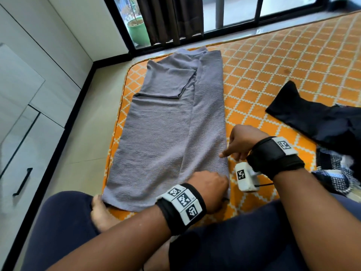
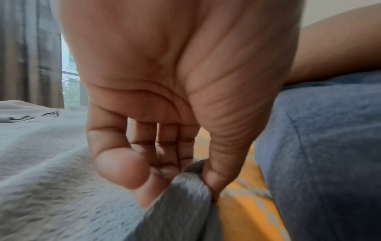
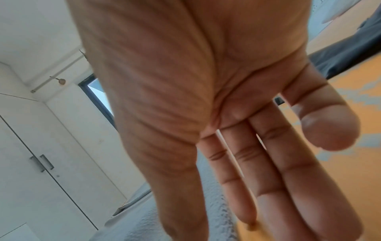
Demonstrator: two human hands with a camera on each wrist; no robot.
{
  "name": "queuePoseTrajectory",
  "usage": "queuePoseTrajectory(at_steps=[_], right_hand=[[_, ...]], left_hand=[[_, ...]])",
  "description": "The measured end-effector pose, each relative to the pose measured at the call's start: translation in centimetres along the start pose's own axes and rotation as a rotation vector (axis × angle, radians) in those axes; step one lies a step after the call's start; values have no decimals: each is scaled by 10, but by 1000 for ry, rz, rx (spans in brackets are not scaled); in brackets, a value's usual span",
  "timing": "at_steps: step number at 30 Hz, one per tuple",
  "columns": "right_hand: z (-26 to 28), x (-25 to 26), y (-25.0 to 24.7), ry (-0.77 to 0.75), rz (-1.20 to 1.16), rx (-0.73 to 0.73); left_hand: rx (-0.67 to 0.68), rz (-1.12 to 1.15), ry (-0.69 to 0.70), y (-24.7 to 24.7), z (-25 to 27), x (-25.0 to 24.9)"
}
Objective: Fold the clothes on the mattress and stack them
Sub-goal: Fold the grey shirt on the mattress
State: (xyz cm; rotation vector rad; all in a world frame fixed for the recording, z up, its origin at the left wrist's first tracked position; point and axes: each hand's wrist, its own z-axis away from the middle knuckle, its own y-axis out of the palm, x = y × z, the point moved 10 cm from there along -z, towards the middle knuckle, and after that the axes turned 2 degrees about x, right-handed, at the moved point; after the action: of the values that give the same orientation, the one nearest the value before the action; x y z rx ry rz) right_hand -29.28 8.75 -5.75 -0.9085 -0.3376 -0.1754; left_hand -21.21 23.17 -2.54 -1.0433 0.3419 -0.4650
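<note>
Grey textured shirt (image 1: 172,122) lies flat along the left part of the orange patterned mattress (image 1: 273,61), sides folded in, one sleeve turned back near the far end. Left hand (image 1: 211,189) pinches the near right hem corner between thumb and fingertips (image 2: 144,194); the wrist view confirms cloth in the pinch. Right hand (image 1: 241,141) is flat-fingered and holds nothing, with one finger at the shirt's right edge just beyond the left hand; contact with the cloth is probable, but blur prevents certainty.

Risks, judged:
- Lifting from one corner only would likely skew the hem, so the long side folds slip open.
- The near left hem corner lies against a bare foot (image 1: 101,210); cloth may drag or catch there when the hem is raised.
- The shirt's left edge sits close to the mattress border, so a sideways pull could slide it toward the floor (image 1: 86,122).

Surroundings: dark garment (image 1: 312,118) and a checked cloth (image 1: 332,173) heaped on the right, unfolded, near the right forearm. Both knees flank the near hem. White cabinets (image 1: 35,79) at left; green pot (image 1: 137,30) behind the far window.
</note>
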Motion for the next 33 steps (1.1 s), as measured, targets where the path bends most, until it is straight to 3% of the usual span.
queuePoseTrajectory(at_steps=[3,9,12,15,18,19,21,24,28,30,33], right_hand=[[-5,0,-2,-6,-38,-21],[-3,5,-11,18,8,-109],[7,15,-26,23,94,-281],[9,39,-35,-114,20,-429],[-4,63,-4,-300,-115,-230],[-7,68,10,-328,-99,-133],[-9,71,25,-356,-44,-64],[-12,70,22,-379,-62,-109],[-13,73,17,-404,-45,-176],[-10,77,17,-415,-25,-226],[-6,80,17,-411,8,-277]], left_hand=[[27,-35,49,-1,-4,-9],[118,117,174,13,-1,-19],[56,219,168,6,0,-10],[-1,311,124,3,2,8],[288,302,117,34,12,11],[327,368,112,35,15,16],[245,539,80,18,19,40],[-41,755,-150,-9,37,123],[-490,819,-803,6,110,265],[-542,884,-1042,31,142,298],[-345,879,-1117,63,143,304]])
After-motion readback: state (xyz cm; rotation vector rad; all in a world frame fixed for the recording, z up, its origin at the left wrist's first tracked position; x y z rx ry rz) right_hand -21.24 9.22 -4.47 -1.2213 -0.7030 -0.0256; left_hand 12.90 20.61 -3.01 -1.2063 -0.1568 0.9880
